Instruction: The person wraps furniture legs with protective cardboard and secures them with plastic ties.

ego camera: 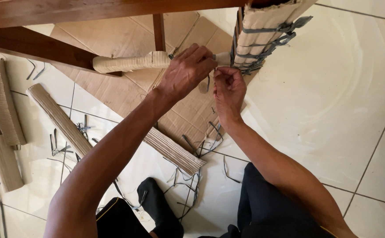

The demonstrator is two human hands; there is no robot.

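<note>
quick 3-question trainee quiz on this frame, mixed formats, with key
1. True or false: the left hand grips the wrapped rail.
2. The right hand pinches at: A) a floor tile, B) the rail end by the strapped leg, C) a loose cardboard strip.
3. Fill in: under the frame lies flattened ___.

Key: 1 true; 2 B; 3 cardboard.

The left hand [185, 72] covers the middle of the wrapped rail [130, 62], hiding what its fingers grip. Whatever the right hand [229, 90] pinches is too small to tell. The wrapped leg [263, 33] and dark wooden frame [33, 46] run off the top edge.
</note>
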